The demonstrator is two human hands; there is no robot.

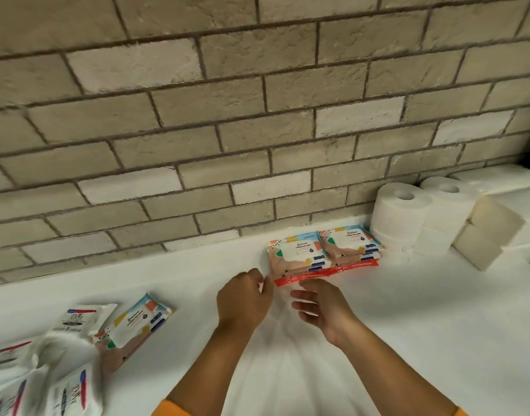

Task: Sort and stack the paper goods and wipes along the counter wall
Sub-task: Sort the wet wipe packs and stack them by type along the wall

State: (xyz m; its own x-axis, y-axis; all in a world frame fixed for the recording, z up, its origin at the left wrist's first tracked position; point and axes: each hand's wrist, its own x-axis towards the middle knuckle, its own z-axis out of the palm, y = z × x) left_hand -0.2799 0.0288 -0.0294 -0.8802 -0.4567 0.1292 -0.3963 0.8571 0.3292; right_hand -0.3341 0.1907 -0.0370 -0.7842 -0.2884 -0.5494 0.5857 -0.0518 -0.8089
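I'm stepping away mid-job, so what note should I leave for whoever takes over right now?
Left hand: fingers curled, grip unclear. Right hand: open, just short of the wipes stack.
Done: the wipes stack stands in two piles against the wall. The rolls are stacked to its right, then the beige blocks.
Left: one patterned pack and the white packs lie loose at the left, not yet sorted.
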